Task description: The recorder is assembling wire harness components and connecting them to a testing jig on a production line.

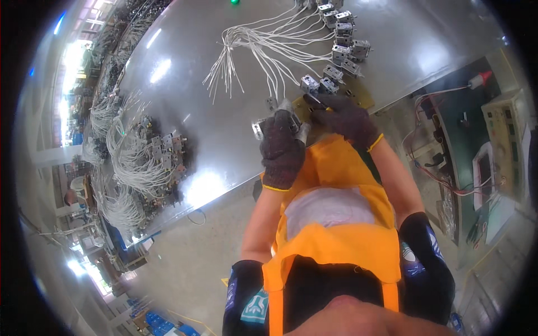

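Orange apron [336, 241]; left hand [279, 144] (gloved) holds fitting [258, 130].

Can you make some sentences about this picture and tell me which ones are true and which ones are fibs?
1. The left hand and right hand wear dark gloves. True.
2. The apron is blue. False: it is orange.
3. White wires lie on the grey table. True.
4. The left hand is empty. False: it has a metal part in its grip.
5. Another heap of wires sits toward the picture's left. True.
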Available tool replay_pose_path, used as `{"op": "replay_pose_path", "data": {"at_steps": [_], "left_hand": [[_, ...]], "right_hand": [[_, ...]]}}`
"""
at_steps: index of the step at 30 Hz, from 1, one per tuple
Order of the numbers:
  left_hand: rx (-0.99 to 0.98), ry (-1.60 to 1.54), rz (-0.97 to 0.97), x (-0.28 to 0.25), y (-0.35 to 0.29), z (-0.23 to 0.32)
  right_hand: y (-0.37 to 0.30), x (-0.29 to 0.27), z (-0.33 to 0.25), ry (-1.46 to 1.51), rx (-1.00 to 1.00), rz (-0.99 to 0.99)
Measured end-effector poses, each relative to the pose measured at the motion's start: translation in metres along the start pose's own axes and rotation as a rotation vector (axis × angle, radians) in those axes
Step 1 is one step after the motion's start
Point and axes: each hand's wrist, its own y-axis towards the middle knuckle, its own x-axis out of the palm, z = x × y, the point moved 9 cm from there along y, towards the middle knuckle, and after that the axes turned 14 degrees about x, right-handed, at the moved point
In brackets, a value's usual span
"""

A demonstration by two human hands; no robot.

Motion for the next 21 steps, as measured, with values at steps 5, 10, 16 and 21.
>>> {"op": "replay_pose_path", "data": {"at_steps": [5, 10, 16, 21], "left_hand": [[-0.008, -0.266, 0.142, 0.019, 0.017, 0.023], [-0.111, -0.606, 0.276, 0.049, 0.008, -0.006], [0.183, -0.396, -0.082, 0.048, 0.009, -0.026], [0.026, -0.594, -0.166, 0.054, 0.008, -0.028]], "right_hand": [[-0.013, -0.004, -0.023, -0.073, -0.25, 0.049], [-0.013, -0.015, -0.028, -0.304, -0.321, 0.163], [-0.029, -0.042, -0.06, -0.32, -0.537, 0.264], [-0.033, -0.047, -0.057, -0.428, -0.334, 0.317]]}}
